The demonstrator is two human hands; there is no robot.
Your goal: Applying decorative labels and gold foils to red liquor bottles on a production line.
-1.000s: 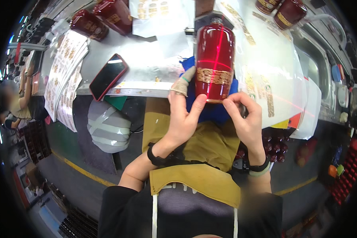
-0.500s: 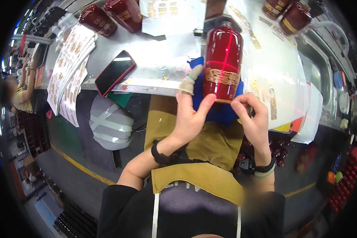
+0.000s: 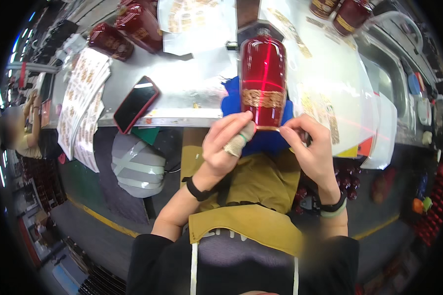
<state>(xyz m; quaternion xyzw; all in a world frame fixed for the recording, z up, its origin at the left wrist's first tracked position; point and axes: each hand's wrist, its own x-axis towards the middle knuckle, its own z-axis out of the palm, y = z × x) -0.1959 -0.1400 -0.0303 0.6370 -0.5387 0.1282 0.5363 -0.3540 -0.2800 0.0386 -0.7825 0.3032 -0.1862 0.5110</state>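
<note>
A dark red glass bottle (image 3: 264, 64) lies on a blue cloth (image 3: 231, 101) in front of me, its neck pointing away. An ornate gold band label (image 3: 263, 98) runs across its lower part, and red laser lines cross the glass. Along its base shows a thin gold strip (image 3: 267, 129). My right hand (image 3: 312, 145) pinches at the right end of that strip, thumb and forefinger together. My left hand (image 3: 229, 140) is closed with curled fingers at the bottle's lower left corner; a beige finger cover wraps one finger. What its fingertips pinch is hidden.
Left of the bottle lie a phone (image 3: 137, 104) and fanned label sheets (image 3: 83, 98). More red bottles (image 3: 110, 42) stand at the far left and far right. A white sheet with gold labels (image 3: 325, 83) lies at the right. A grey wrapped pad (image 3: 139, 164) sits below the table edge.
My left hand has drawn back from the bottle's left side and curled its fingers near the lower corner. My right hand stays at the base's right end. The whole view has shifted slightly.
</note>
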